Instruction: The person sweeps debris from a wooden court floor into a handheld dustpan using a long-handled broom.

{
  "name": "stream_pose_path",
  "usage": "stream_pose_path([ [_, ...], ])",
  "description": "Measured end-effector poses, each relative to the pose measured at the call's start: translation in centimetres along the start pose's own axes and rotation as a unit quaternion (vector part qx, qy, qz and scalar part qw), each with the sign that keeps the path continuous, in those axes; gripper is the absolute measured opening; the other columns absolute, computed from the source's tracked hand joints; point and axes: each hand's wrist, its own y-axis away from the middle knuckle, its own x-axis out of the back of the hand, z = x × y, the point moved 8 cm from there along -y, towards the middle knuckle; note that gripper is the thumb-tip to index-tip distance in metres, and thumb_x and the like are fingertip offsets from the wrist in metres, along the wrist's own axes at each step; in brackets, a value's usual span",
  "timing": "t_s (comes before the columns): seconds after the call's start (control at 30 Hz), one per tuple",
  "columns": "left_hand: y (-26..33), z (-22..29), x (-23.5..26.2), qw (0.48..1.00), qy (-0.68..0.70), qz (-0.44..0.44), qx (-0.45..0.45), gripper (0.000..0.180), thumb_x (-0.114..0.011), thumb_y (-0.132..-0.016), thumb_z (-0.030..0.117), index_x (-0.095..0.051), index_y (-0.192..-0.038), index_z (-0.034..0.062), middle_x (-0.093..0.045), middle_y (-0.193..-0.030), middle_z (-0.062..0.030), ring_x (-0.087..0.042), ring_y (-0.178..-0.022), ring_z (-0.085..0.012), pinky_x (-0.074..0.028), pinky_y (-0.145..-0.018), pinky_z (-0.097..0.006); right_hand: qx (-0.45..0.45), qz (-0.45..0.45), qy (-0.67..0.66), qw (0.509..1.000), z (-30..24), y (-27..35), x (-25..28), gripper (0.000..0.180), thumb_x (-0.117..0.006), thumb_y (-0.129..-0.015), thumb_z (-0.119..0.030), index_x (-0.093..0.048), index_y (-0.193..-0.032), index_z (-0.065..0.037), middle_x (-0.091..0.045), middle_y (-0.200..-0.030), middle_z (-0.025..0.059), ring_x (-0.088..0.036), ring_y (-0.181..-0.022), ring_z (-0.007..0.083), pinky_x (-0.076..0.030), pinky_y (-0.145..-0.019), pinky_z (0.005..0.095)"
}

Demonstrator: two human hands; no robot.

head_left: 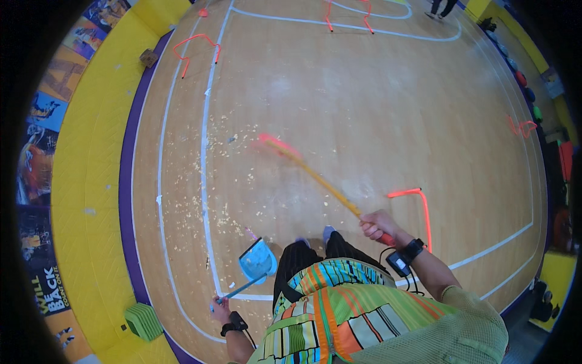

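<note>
Bright, even indoor light, fisheye-bent edges (black rim), motion-blurred broom head (276, 145)

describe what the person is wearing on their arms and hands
Both hands are bare. The left hand has a black wristband. The right hand has a black strap on the wrist carrying a small black device with black cables trailing from it, and a yellow-green mesh sleeve covers the upper arm.

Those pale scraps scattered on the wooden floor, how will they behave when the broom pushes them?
The scraps look small and thin, so probably light and quick to scatter. The broom head is blurred, so a fast sweep may fling some past the blue dustpan. Flat ones might cling to the smooth floor.
</note>
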Motion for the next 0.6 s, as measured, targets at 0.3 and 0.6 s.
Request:
stream_pose_path([
  [0.3, -8.4, 7.7, -10.4, 0.926, 0.313, 0.096, 0.186, 0.018, -0.058, -0.079, 0.01, -0.054, -0.09, -0.0032, -0.054, -0.074, -0.0101, -0.059, -0.06, -0.0198, -0.054, -0.054, -0.027, 0.056, 0.159, -0.023, 0.985, -12.2, -7.0, 4.9, 0.022, -0.046, -0.087, -0.014, -0.038, -0.068, -0.006, -0.035, -0.054, -0.0007, -0.032, -0.038, 0.0067, -0.023, -0.031, 0.018],
  [0.6, -21.3, 13.1, -18.1, 0.941, 0.281, 0.049, 0.181, 0.011, -0.059, -0.077, 0.008, -0.055, -0.082, -0.0008, -0.056, -0.069, -0.0096, -0.058, -0.056, -0.0185, -0.053, -0.05, -0.026, -0.047, 0.133, -0.055, 0.989, -11.9, -12.2, -6.9, 0.021, -0.048, -0.086, -0.014, -0.038, -0.07, -0.004, -0.033, -0.054, -0.002, -0.03, -0.039, 0.0064, -0.022, -0.031, 0.0179],
])
